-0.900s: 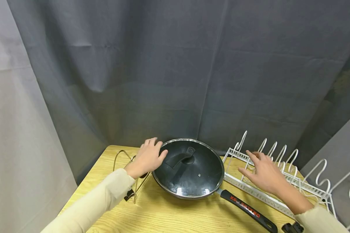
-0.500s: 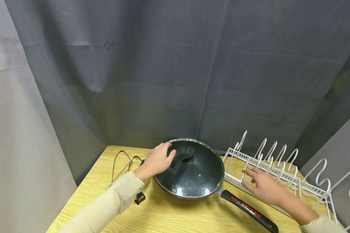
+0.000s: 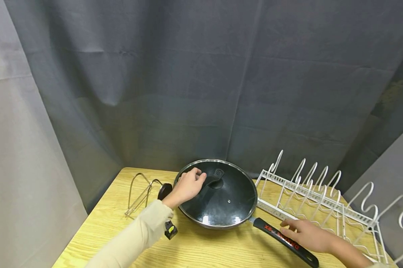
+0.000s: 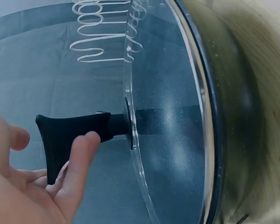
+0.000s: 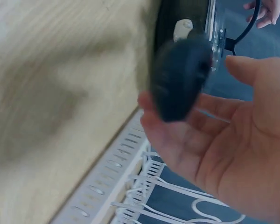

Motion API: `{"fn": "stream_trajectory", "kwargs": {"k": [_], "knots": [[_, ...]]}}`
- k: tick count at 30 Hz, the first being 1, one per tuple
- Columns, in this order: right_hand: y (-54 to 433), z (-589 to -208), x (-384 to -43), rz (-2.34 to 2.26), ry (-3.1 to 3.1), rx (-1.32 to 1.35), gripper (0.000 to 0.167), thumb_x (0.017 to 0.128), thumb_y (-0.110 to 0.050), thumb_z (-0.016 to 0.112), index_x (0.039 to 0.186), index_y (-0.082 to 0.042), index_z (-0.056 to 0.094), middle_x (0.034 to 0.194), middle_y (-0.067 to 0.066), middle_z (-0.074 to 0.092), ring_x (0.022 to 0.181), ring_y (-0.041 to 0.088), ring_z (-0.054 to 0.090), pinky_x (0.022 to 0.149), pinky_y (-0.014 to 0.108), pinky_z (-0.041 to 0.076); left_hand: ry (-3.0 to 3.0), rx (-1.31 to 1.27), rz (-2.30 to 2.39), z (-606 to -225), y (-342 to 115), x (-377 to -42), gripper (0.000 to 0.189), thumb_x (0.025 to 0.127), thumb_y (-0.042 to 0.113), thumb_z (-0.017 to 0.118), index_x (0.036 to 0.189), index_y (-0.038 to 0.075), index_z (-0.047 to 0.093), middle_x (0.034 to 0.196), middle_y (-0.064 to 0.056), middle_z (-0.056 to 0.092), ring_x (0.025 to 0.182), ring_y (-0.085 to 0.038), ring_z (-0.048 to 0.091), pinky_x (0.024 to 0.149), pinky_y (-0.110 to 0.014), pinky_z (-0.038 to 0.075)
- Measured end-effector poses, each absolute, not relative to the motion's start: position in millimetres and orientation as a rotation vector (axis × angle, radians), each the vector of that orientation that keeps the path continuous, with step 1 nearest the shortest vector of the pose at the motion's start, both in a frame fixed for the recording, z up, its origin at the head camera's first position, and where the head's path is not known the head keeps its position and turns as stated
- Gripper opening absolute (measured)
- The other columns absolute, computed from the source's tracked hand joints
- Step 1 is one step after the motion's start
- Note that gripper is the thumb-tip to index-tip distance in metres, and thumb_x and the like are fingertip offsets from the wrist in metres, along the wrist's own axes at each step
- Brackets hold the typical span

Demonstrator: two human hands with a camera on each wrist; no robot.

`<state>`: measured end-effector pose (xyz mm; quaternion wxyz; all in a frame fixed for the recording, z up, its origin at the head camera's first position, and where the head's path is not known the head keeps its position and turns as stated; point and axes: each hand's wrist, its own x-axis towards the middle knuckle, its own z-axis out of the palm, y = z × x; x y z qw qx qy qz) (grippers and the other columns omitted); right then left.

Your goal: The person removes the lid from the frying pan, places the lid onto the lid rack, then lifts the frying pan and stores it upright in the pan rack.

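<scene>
A black frying pan with a clear, metal-rimmed glass lid sits on the table. My left hand reaches over the lid at its black handle. In the left wrist view its fingers lie around that handle without closing on it; whether a fingertip touches cannot be told. The pan's long black handle, marked with red lettering, points to the near right. My right hand is beside it with the fingers loosely bent. In the right wrist view the thumb stands apart from the pan handle.
A white wire rack with several curved dividers stands on the wooden table at the right, close to the pan. Left of the pan is a thin metal wire stand. Grey curtains hang behind and at both sides.
My left hand has moved right, from the lid's left edge to the lid handle. The right hand has come down and nearer, from over the rack to the pan's handle. The pan stays put.
</scene>
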<state>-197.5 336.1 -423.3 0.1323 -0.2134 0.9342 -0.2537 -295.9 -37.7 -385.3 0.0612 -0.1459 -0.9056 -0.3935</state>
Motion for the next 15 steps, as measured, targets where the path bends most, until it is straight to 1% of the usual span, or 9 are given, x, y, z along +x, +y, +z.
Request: {"fn": "stream_trajectory", "kwargs": {"k": [3,4,5,7,11,15], "knots": [[336.6,-431.8,-195.9,-0.820,2.630,-0.644,0.031,0.099,-0.030,0.048,0.109,-0.004,0.062,0.085,-0.004,0.060,0.072,0.004,0.053,0.057,0.026,0.043,-2.743,-0.425,-1.302,-387.2,-37.4,-298.9,0.035,0.098,0.035,0.046,0.112,0.005,0.059,0.086,-0.004,0.065,0.056,-0.018,0.066,0.059,-0.028,0.053],[336.7,-434.2,-196.0,-0.854,2.599,-0.659,0.029,0.100,-0.028,0.048,0.107,-0.005,0.063,0.084,-0.004,0.060,0.070,0.004,0.052,0.055,0.026,0.042,-2.743,-0.422,-1.341,-387.7,-37.1,-299.7,0.034,0.098,0.034,0.046,0.110,0.004,0.059,0.083,-0.004,0.064,0.050,-0.020,0.065,0.056,-0.027,0.052],[336.9,-436.6,-196.4,-0.910,2.549,-0.659,0.029,0.100,-0.027,0.047,0.106,-0.003,0.062,0.083,-0.003,0.060,0.068,0.006,0.054,0.055,0.026,0.044,-2.746,-0.416,-1.353,-388.2,-36.6,-300.5,0.034,0.098,0.033,0.046,0.108,0.005,0.060,0.080,-0.003,0.063,0.049,-0.019,0.064,0.055,-0.026,0.052],[337.1,-440.3,-197.3,-1.023,2.446,-0.642,0.028,0.101,-0.024,0.044,0.105,-0.002,0.061,0.082,0.001,0.060,0.066,0.010,0.057,0.054,0.027,0.047,-2.752,-0.406,-1.392,-389.6,-35.1,-302.9,0.032,0.098,0.032,0.046,0.104,0.005,0.061,0.075,-0.003,0.061,0.049,-0.017,0.064,0.053,-0.026,0.052],[336.9,-444.6,-197.0,-1.246,2.251,-0.580,0.027,0.103,-0.019,0.041,0.106,0.002,0.057,0.085,0.012,0.061,0.063,0.026,0.065,0.050,0.035,0.054,-2.735,-0.360,-1.553,-391.0,-31.0,-307.7,0.030,0.097,0.029,0.047,0.098,0.003,0.061,0.078,-0.007,0.060,0.056,-0.020,0.066,0.047,-0.028,0.053],[336.9,-448.4,-195.1,-1.368,2.128,-0.498,0.028,0.103,-0.021,0.038,0.105,0.002,0.054,0.087,0.016,0.059,0.063,0.027,0.065,0.048,0.037,0.054,-2.716,-0.317,-1.744,-389.9,-26.0,-310.9,0.030,0.098,0.027,0.047,0.097,0.000,0.060,0.082,-0.011,0.061,0.065,-0.024,0.068,0.048,-0.029,0.054]]}}
